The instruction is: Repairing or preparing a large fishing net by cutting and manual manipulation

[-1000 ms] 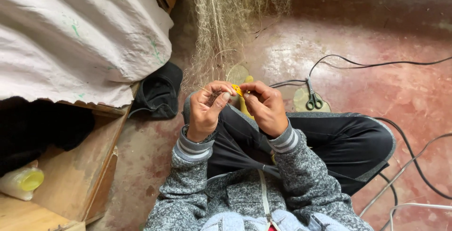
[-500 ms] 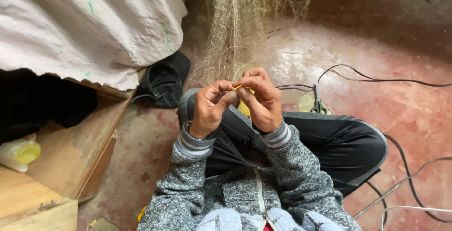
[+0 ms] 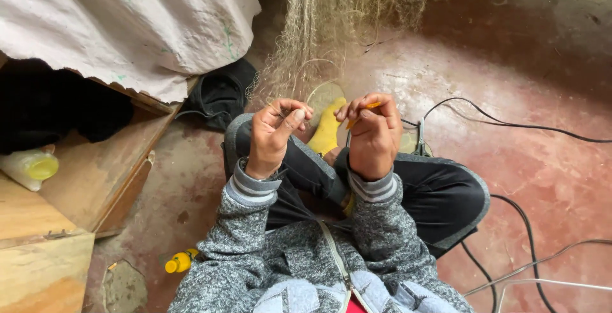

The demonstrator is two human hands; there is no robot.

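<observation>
Both grips pinch fine net (image 3: 331, 39); bare red floor (image 3: 542, 185) lies right.

Red floor (image 3: 542, 179) with black cables (image 3: 510, 125)

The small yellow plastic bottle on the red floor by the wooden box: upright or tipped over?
Tipped over. The small yellow plastic bottle lies on its side on the red floor, beside the wooden box.

Orange tool (image 3: 366, 106) mostly hidden in right hand (image 3: 373, 136); net (image 3: 338, 20) cut by top edge.
</observation>
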